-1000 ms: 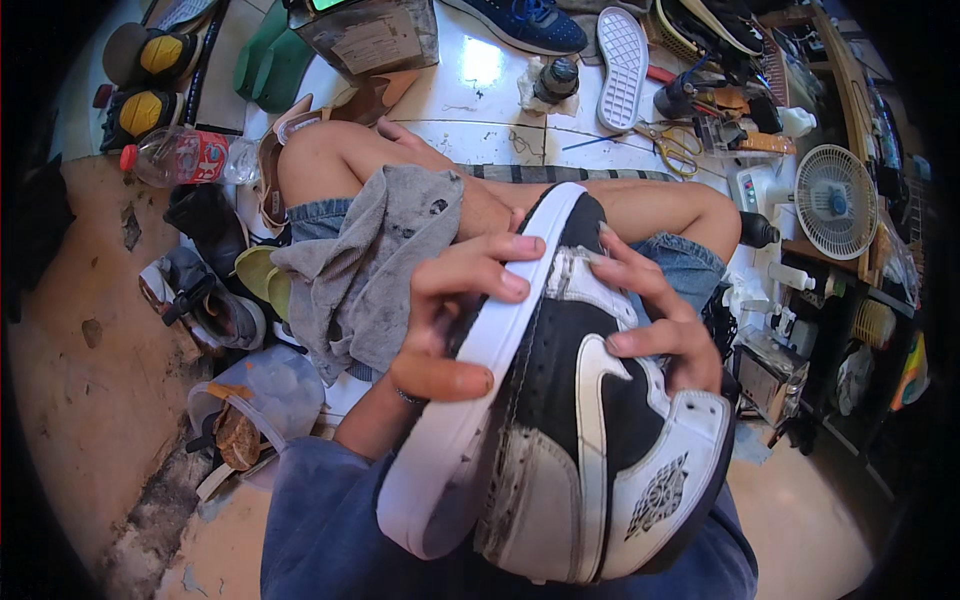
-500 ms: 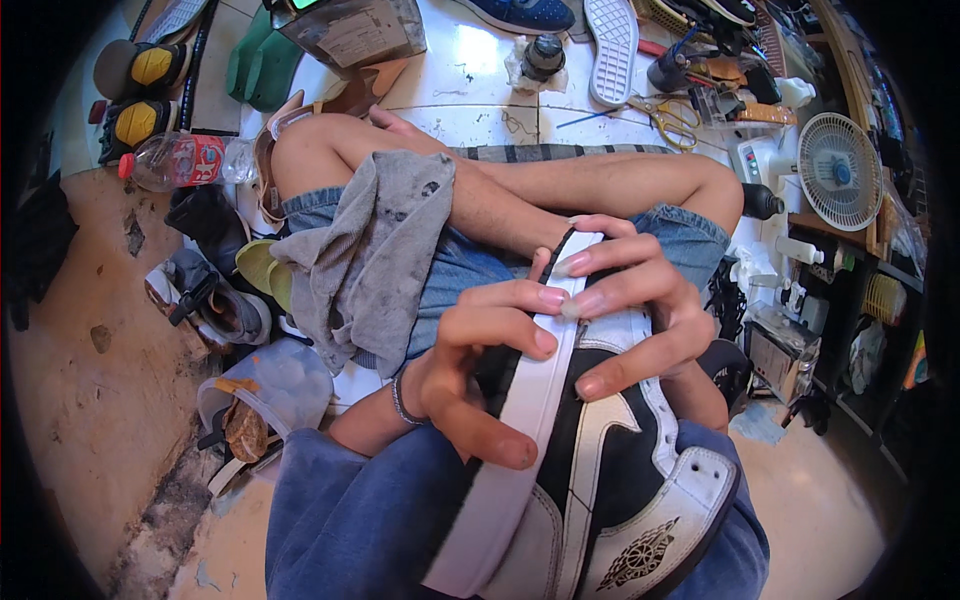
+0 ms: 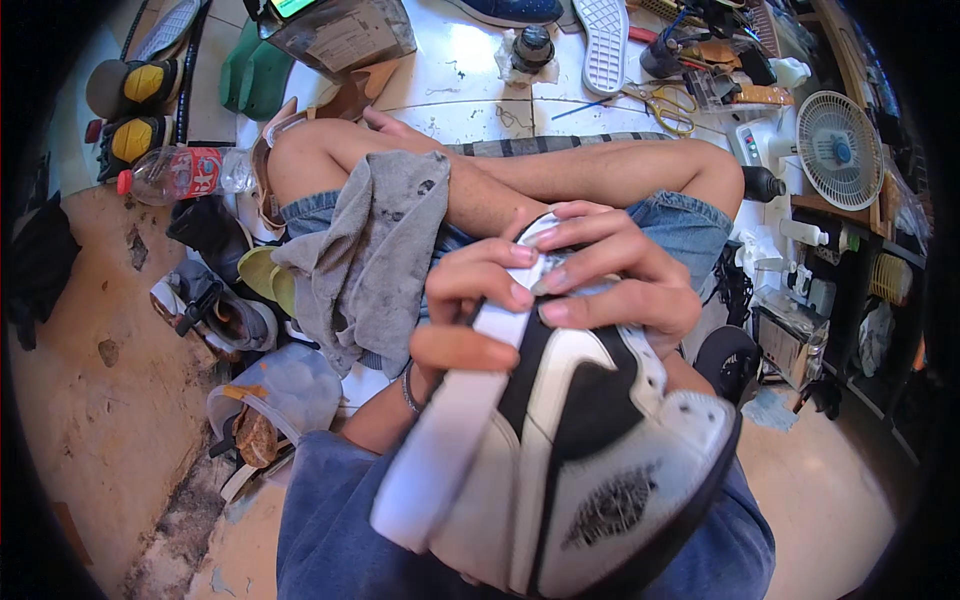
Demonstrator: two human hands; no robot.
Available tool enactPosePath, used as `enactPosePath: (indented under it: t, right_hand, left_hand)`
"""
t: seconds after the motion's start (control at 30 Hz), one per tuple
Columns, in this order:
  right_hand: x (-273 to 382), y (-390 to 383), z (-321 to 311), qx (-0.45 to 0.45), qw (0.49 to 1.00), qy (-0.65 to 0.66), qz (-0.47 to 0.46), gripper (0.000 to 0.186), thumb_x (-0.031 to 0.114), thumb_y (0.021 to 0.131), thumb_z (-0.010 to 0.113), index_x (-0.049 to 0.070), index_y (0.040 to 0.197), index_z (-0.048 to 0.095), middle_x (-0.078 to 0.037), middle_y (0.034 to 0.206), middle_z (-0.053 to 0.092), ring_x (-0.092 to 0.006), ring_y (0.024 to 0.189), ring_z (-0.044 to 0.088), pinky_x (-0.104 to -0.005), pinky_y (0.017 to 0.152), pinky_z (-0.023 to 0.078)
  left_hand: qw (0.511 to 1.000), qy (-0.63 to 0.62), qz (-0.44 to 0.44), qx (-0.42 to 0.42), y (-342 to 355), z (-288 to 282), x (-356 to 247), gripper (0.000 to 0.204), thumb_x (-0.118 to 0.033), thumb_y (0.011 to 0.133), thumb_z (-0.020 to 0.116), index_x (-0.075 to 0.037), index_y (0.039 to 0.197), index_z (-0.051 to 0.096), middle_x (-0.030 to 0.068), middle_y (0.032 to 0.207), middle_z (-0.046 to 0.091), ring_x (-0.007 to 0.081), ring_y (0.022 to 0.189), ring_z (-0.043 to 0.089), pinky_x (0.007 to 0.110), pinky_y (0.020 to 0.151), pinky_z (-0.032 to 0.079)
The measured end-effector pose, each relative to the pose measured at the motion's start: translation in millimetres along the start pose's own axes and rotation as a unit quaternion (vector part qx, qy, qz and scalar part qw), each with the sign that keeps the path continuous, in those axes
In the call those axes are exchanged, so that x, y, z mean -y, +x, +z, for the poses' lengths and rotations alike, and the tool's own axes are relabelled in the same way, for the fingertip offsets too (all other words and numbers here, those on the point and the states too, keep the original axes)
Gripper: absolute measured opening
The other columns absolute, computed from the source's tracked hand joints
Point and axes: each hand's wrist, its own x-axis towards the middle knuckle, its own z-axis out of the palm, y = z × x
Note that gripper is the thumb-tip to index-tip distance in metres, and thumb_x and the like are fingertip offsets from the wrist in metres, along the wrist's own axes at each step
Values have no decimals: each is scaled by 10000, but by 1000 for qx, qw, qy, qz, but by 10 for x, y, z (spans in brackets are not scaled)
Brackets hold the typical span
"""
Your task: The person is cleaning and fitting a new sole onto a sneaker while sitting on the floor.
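A black and white high-top sneaker lies tilted across my lap, its toe end pointing away from me. Its white sole edge runs along the left side and looks smeared at the near end. My left hand is wrapped round that edge, with fingertips pressing the white strip. From the right, my right hand grips the toe end, its fingers bent over the seam between upper and sole. The fingertips of both hands nearly meet there. A stained grey cloth is draped over my left thigh.
Left are a plastic bottle, worn shoes and a clear tub. Ahead stand a dark jar, a white shoe sole and yellow-handled scissors. A white fan stands at the right.
The sneaker has shifted left and turned, showing more of its side and ankle. Both hands moved with it, up and left, and my left fingers have closed in nearer the toe.
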Motion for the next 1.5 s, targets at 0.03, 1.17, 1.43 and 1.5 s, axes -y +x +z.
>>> enactPosePath:
  t: [0.03, 1.17, 1.43, 1.5]
  right_hand:
    - [-55, -10, 30, -12, 1000, -2, -8, 173, 157, 727, 789, 59, 869, 775, -106, 967, 712, -331, 994, 696, -485, 936, 517]
    - [-938, -433, -280, 56, 964, 244, 92, 270, 112, 850, 752, -72, 1033, 678, -214, 1040, 674, -322, 1006, 689, -460, 946, 531]
    - [-352, 299, -99, 4, 917, -30, 397, 332, 202, 909, 721, -40, 1103, 604, -27, 681, 631, -42, 570, 532, -230, 505, 423]
    - [-418, 221, -164, 26, 930, -44, 363, 415, 242, 915, 723, -12, 1187, 540, 4, 662, 561, -38, 593, 526, -206, 521, 421]
  left_hand:
    - [1000, -15, -19, 13, 51, -65, -6, 209, -151, 894, 679, -181, 1013, 509, 147, 1091, 505, 339, 1108, 569, 682, 1105, 330]
    - [989, 71, 70, -109, 26, 57, 354, 210, -173, 978, 567, 14, 1044, 498, 206, 1010, 538, 360, 1041, 594, 542, 895, 545]
    - [796, -457, -343, -201, 462, -561, 836, 472, -357, 1049, 399, 3, 1305, 566, 133, 1187, 684, 217, 1054, 679, 359, 976, 526]
    - [771, -468, -386, -193, 500, -577, 897, 442, -335, 1050, 418, -14, 1319, 558, 157, 1186, 685, 239, 1013, 703, 392, 926, 570]
